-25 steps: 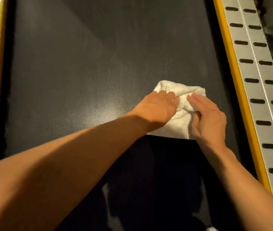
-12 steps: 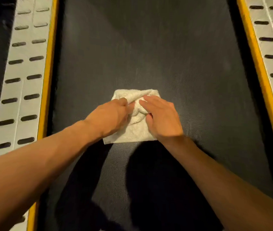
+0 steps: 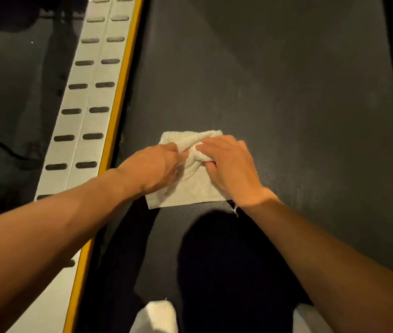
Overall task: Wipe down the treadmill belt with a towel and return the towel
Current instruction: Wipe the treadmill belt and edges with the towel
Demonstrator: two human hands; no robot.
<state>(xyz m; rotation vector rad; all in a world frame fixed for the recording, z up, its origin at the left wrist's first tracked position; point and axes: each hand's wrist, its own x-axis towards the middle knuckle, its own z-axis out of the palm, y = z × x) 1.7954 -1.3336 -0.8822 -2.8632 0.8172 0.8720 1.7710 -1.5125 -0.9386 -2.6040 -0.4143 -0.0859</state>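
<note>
Item: towel (image 3: 190,186), pale, folded and rumpled, lying on the dark treadmill belt (image 3: 286,92) toward its left side, near the yellow edge strip (image 3: 121,92) and the slotted silver side rail (image 3: 89,99). Your left hand (image 3: 157,167) rests on the towel's left half, fingers bearing down on the cloth and gripping nothing. Your right hand (image 3: 229,167) covers the right half, fingers laid over a raised fold, thumb tucked beneath it in a pinch. Both forearms are bare.
</note>
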